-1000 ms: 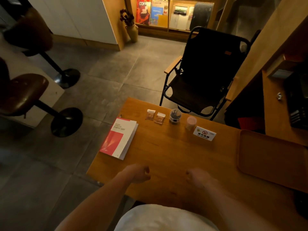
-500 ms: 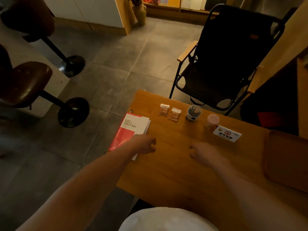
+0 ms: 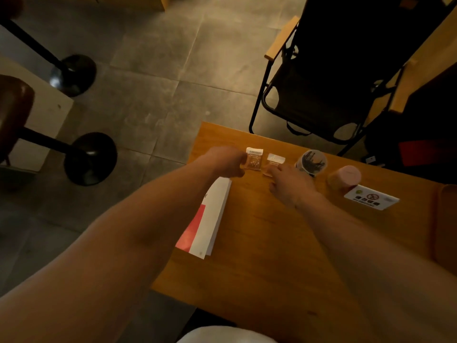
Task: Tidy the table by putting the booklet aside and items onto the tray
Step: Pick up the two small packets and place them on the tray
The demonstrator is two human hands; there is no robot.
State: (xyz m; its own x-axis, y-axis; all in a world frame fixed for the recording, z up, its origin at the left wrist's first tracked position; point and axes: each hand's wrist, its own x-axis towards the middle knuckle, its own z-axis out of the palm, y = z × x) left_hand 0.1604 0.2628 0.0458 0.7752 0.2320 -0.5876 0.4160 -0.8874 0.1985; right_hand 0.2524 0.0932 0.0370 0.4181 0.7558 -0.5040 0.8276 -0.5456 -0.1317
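Observation:
Two small clear snack packets lie side by side at the far edge of the wooden table (image 3: 267,243). My left hand (image 3: 226,162) is curled with its fingertips pinching the left edge of the left packet (image 3: 255,161). My right hand (image 3: 290,184) has its fingers apart, and its tips rest on the near edge of the right packet (image 3: 276,159). The red and white booklet (image 3: 210,219) lies partly under my left forearm. Only the rim of the wooden tray (image 3: 442,219) shows at the right edge.
Right of the packets stand a small cup with a dark patterned lid (image 3: 312,161), a pink cup (image 3: 345,177) and a white no-smoking sign (image 3: 371,197). A black folding chair (image 3: 333,70) stands behind the table. Bar stools (image 3: 90,158) are on the floor at the left.
Both hands have reached forward from the middle of the table to the two packets. The left hand crossed over the booklet. The view has tilted down and closer.

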